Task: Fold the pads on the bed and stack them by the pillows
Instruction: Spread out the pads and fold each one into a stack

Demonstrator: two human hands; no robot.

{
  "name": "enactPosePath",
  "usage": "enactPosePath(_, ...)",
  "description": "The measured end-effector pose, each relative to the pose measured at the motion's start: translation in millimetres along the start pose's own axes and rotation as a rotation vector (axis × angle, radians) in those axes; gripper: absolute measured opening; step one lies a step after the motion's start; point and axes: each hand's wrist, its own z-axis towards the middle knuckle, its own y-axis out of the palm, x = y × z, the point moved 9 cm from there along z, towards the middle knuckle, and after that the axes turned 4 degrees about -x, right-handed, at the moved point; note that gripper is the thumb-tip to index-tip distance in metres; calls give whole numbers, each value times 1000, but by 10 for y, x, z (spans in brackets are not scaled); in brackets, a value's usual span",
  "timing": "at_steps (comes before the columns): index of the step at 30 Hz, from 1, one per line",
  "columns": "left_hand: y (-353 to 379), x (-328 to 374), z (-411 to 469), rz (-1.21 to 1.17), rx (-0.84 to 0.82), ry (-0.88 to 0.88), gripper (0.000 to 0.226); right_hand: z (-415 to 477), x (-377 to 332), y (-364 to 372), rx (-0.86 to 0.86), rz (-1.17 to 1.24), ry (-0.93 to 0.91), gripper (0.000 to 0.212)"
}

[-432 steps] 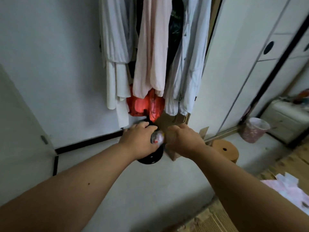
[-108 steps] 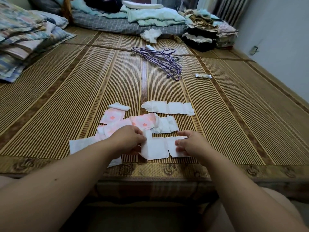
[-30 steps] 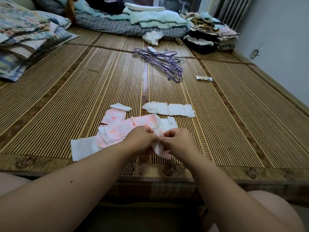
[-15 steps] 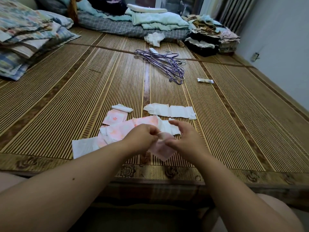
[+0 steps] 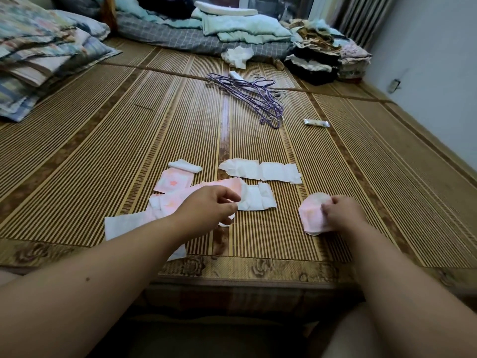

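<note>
Several white and pink pads lie on the bamboo bed mat [image 5: 271, 140] near its front edge. A long unfolded white pad [image 5: 260, 171] lies farthest out, with a half-folded white pad [image 5: 256, 198] nearer to me. A small folded pink pad [image 5: 173, 182] and a folded white one [image 5: 185, 165] sit at the left. My right hand [image 5: 340, 212] presses a folded pink pad [image 5: 311, 211] onto the mat at the right. Over the overlapping pink and white pads [image 5: 165, 202], my left hand [image 5: 209, 205] hovers with curled fingers and holds nothing visible. The pillows [image 5: 38, 52] are stacked at the far left.
Purple wire hangers [image 5: 254, 96] lie in the middle of the mat, a small wrapped packet [image 5: 316, 122] to their right. Folded bedding [image 5: 232, 29] and clothes piles [image 5: 325, 55] line the far edge. A wall [image 5: 438, 73] runs along the right side.
Both hands held one pad together and folded it. Now my right hand has carried the folded pink pad to the right onto the mat, and my left hand has let go and moved left.
</note>
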Motion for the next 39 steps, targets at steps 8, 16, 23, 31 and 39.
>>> enactPosePath(8, 60, -91, 125, 71, -12, -3, 10, -43, -109, -67, 155, 7, -139, 51)
enactPosePath(16, -182, -226, 305, 721, 104, -9, 50, -490, -1329, 853, -242, -138, -627, 58)
enactPosePath(23, -196, -633, 362, 893, -37, -129, 64, -267, -1627, 1207, -176, -246, -498, 31)
enactPosePath(31, -356, -186, 381, 515, 232, 52, 76, -545, -1894, 674, -262, 276, -483, 33)
enactPosePath(39, -568, 459, 125, 297, 451, 249, 20, -1015, -2249, -99, -292, 498, -617, 26)
